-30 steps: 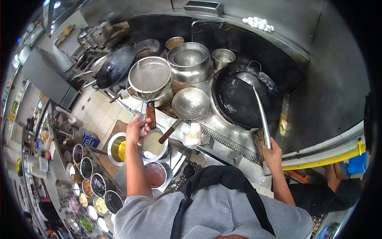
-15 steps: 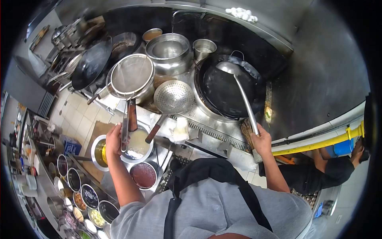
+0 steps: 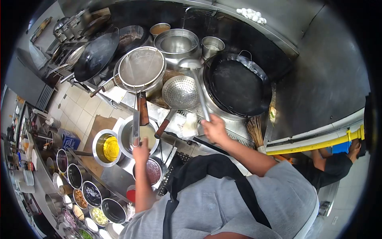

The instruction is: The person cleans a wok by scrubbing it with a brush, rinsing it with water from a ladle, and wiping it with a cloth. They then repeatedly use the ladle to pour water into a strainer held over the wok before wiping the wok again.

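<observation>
My right hand [image 3: 215,130] is closed round the end of a long-handled steel ladle [image 3: 200,93]. Its bowl is up by the wide steel pot [image 3: 176,44], and the handle slants across the right edge of a perforated skimmer [image 3: 181,92]. Slightly blurred, my left hand [image 3: 141,152] is closed at the lower end of the metal handle of a round mesh strainer [image 3: 142,67], which rests over a pot. Beside that handle lies a brown wooden handle [image 3: 143,109]. Below them stands a basin of pale liquid [image 3: 126,137]. The black wok [image 3: 238,83] holds no visible food.
A bowl of yellow oil [image 3: 109,148] and a pot of dark red sauce [image 3: 153,171] stand near my left arm. Several ingredient tins [image 3: 92,194] line the lower left. A bamboo brush [image 3: 254,131] leans by the stove. Another person [image 3: 332,169] works beyond a yellow pipe [image 3: 314,146].
The ladle has left the wok and moved left with my right hand. My left hand has shifted to the lower end of the strainer's handle. The view has shifted slightly.
</observation>
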The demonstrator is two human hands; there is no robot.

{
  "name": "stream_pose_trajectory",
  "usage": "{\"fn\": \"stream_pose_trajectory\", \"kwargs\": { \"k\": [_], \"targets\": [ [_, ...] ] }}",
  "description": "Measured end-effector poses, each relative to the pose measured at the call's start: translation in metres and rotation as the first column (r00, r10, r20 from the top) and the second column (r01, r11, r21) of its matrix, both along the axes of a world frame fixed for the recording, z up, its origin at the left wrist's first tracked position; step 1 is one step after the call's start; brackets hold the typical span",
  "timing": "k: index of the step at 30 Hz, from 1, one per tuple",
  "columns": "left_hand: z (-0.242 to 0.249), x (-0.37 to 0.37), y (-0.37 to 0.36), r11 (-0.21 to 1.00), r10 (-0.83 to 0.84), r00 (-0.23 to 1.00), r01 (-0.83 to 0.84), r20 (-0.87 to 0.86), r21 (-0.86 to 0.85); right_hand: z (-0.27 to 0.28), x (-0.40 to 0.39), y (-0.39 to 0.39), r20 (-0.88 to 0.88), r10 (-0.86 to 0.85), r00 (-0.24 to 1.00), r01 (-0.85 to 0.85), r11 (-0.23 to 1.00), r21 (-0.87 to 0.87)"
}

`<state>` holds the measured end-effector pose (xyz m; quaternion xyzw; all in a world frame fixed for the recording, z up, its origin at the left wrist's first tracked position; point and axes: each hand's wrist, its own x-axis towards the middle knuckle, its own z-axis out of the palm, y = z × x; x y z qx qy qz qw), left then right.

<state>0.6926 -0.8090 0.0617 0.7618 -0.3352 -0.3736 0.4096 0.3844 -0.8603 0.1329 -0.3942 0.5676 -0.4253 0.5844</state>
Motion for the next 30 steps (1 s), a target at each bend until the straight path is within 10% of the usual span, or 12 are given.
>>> {"fn": "stream_pose_trajectory", "kwargs": {
  "k": [2, 5, 8, 11, 14, 17, 20, 24, 30],
  "targets": [
    [-0.005, -0.021, -0.011, 0.977, -0.014, 0.919, 0.097, 0.393, -0.19, -0.022, 0.043, -0.016, 0.051, -0.025, 0.998, 0.022, 0.998, 0.063],
    [0.013, -0.039, -0.022, 0.962, -0.102, 0.909, 0.194, 0.404, -0.193, -0.08, 0.1, -0.031, -0.056, -0.133, 0.99, 0.135, 0.99, 0.036],
    [-0.009, -0.04, -0.035, 0.83, -0.325, 0.713, 0.53, 0.621, -0.174, -0.172, 0.14, -0.039, -0.493, -0.52, 0.697, 0.153, 0.78, -0.607],
    [-0.018, -0.025, -0.039, 0.81, -0.463, 0.656, 0.586, 0.596, -0.016, -0.106, 0.143, -0.027, -0.149, -0.062, 0.987, 0.111, 0.933, 0.342],
    [-0.022, -0.017, -0.042, 0.778, -0.447, 0.63, 0.624, 0.634, -0.072, -0.124, 0.13, -0.016, -0.535, 0.349, 0.77, -0.283, 0.937, 0.204],
    [0.001, -0.018, -0.038, 0.802, -0.458, 0.597, 0.597, 0.658, 0.017, -0.081, 0.091, 0.017, -0.219, 0.609, 0.762, -0.531, 0.782, 0.327],
    [0.019, -0.02, -0.028, 0.716, -0.112, 0.542, 0.625, 0.833, -0.311, -0.076, 0.025, 0.065, -0.194, 0.53, 0.826, -0.506, 0.848, 0.159],
    [0.048, -0.072, -0.004, 0.694, -0.513, 0.744, 0.653, 0.427, -0.304, -0.093, -0.077, 0.142, -0.374, 0.264, 0.889, -0.218, 0.963, 0.162],
    [0.058, -0.178, 0.005, 0.306, -0.839, 0.432, 0.878, 0.331, -0.369, -0.06, -0.155, 0.246, -0.354, -0.212, 0.911, 0.321, 0.904, 0.284]
  ]
}}
